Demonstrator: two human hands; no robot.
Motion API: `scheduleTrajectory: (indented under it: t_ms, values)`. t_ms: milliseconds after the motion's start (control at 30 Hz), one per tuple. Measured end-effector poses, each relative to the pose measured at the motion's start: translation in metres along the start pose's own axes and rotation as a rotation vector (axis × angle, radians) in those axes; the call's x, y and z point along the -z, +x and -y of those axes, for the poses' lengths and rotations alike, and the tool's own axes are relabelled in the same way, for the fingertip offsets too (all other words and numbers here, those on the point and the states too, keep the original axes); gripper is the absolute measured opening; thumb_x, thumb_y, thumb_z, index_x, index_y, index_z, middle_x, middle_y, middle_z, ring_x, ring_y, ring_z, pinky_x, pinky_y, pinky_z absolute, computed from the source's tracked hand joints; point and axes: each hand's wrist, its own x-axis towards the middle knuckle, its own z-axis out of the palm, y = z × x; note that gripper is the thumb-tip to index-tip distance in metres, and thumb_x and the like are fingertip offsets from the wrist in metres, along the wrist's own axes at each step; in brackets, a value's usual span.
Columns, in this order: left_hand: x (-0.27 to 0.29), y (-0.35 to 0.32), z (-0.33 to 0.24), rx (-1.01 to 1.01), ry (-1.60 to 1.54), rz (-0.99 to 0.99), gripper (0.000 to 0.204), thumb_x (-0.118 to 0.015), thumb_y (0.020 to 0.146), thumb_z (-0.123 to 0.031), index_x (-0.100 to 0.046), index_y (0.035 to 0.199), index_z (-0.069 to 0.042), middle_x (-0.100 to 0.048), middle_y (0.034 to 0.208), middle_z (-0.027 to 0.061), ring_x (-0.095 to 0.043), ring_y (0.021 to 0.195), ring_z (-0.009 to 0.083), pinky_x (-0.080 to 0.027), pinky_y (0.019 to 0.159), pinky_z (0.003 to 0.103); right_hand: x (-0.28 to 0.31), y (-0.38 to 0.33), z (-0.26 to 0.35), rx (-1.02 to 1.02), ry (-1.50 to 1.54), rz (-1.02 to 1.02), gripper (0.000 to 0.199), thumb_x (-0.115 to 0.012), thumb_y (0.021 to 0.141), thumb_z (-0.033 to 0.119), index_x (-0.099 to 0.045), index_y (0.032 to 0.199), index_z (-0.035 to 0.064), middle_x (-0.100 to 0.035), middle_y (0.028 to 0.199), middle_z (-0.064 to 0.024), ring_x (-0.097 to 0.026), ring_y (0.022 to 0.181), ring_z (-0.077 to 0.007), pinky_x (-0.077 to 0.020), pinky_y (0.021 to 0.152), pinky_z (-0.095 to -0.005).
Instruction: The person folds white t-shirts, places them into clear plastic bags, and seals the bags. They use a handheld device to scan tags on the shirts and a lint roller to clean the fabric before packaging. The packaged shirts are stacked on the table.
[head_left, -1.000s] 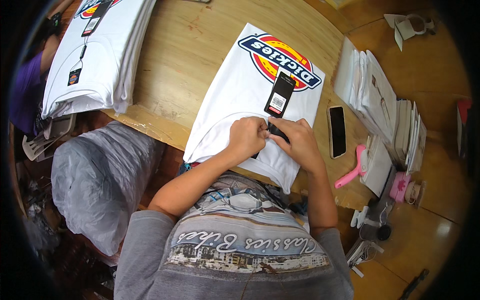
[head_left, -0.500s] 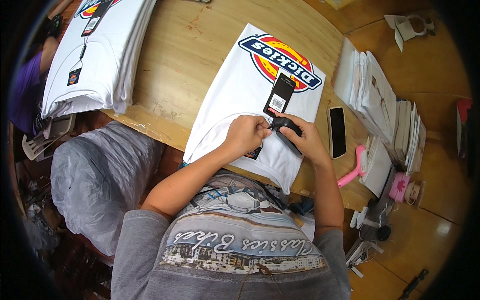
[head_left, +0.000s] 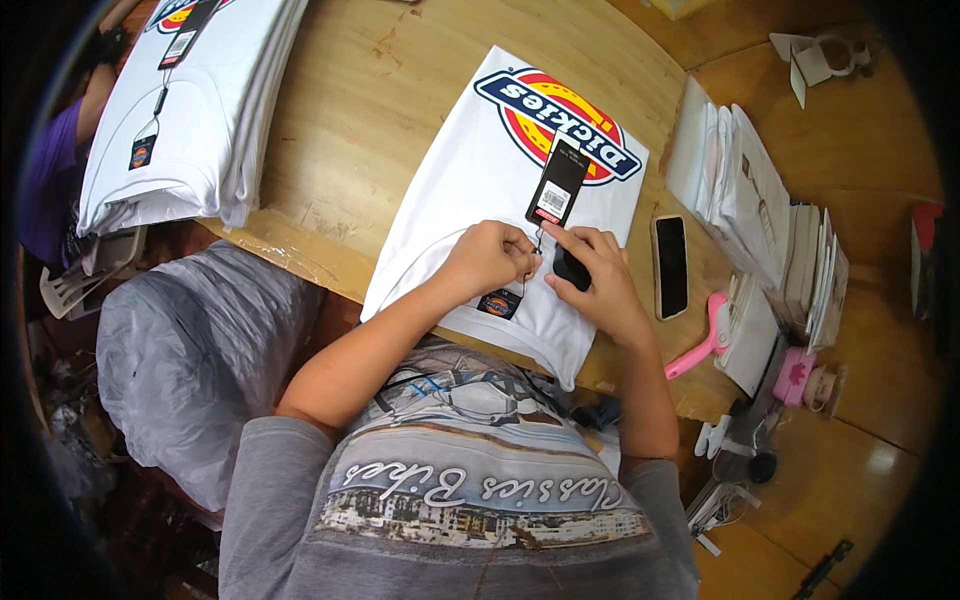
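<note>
A folded white T-shirt (head_left: 430,225) with a colourful printed emblem lies on the table in front of me. My left hand (head_left: 493,262) is closed, pinching the thin black cord (head_left: 538,243) of a hang tag between thumb and fingertips. The black hang tag (head_left: 558,185) with a white sticker lies flat on the shirt above the fingers. Below them, the black neck label (head_left: 499,303) shows inside the collar. My right hand (head_left: 612,285) keeps a small black object (head_left: 572,268) in its palm, kind unclear. Its index fingertip reaches the cord near the tag's lower end.
A stack of tagged white shirts (head_left: 165,130) sits at the left. To the right are a phone (head_left: 671,268), a pink-handled tool (head_left: 712,335) and bagged white garments (head_left: 745,190). A grey plastic-wrapped bundle (head_left: 200,360) stands below the table's edge. Someone's purple sleeve (head_left: 55,185) shows far left.
The black object has drawn back from the cord into my right palm, and my right index finger has stretched out toward the tag. My left hand has shifted slightly, uncovering the neck label.
</note>
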Motion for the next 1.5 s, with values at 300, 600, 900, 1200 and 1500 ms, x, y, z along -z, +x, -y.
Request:
scheduleTrajectory:
  t_ms: [300,600,900,1200,1500]
  values:
    - [0.007,0.002,-0.007,0.144,-0.29,0.062,0.018,-0.064,0.072,-0.013,-0.057,0.073,0.004,-0.059,0.063,0.0089,-0.056,0.052,0.0106,-0.045,0.046,0.019,-0.024,-0.024,-0.01,-0.133,0.128,-0.1,0.06,-0.063,0.069,0.017,-0.038,0.122,0.0068,-0.045,0.098,-0.0151,-0.041,0.095,-0.0285,-0.0341,0.081,-0.0359]
    - [0.006,0.0,-0.009,0.145,-0.351,-0.008,0.015,-0.065,0.072,-0.012,-0.058,0.072,0.001,-0.057,0.059,0.0053,-0.053,0.049,0.0078,-0.044,0.044,0.018,-0.03,-0.034,0.012,0.024,-0.071,-0.292,0.031,-0.058,0.062,0.002,-0.051,0.092,0.0072,-0.054,0.07,-0.0083,-0.055,0.067,-0.0251,-0.0414,0.056,-0.0334]
    - [0.001,-0.001,-0.003,0.052,-0.233,-0.104,0.014,-0.066,0.069,-0.011,-0.06,0.068,0.001,-0.055,0.056,0.0036,-0.049,0.051,0.0065,-0.038,0.047,0.019,-0.044,-0.022,0.017,0.13,-0.225,-0.515,0.039,-0.06,0.051,-0.004,-0.056,0.088,0.0057,-0.059,0.077,-0.0066,-0.056,0.069,-0.0207,-0.0402,0.06,-0.0303]
    - [-0.002,-0.001,0.003,-0.009,-0.251,-0.14,0.011,-0.065,0.07,-0.008,-0.057,0.066,0.0,-0.052,0.055,0.0002,-0.043,0.049,0.0045,-0.034,0.046,0.019,-0.058,-0.019,0.015,0.189,-0.325,-0.619,0.03,-0.052,0.061,0.002,-0.059,0.091,0.0039,-0.057,0.079,-0.0055,-0.055,0.071,-0.0189,-0.0394,0.06,-0.0301]
    - [0.002,-0.002,0.004,-0.058,-0.135,-0.107,0.011,-0.063,0.069,-0.007,-0.057,0.066,0.001,-0.051,0.054,0.0026,-0.044,0.049,0.0076,-0.037,0.046,0.022,-0.064,-0.01,0.011,0.335,-0.51,-0.667,0.012,-0.056,0.067,0.008,-0.059,0.078,0.0056,-0.055,0.074,-0.0032,-0.053,0.066,-0.015,-0.035,0.053,-0.0261]
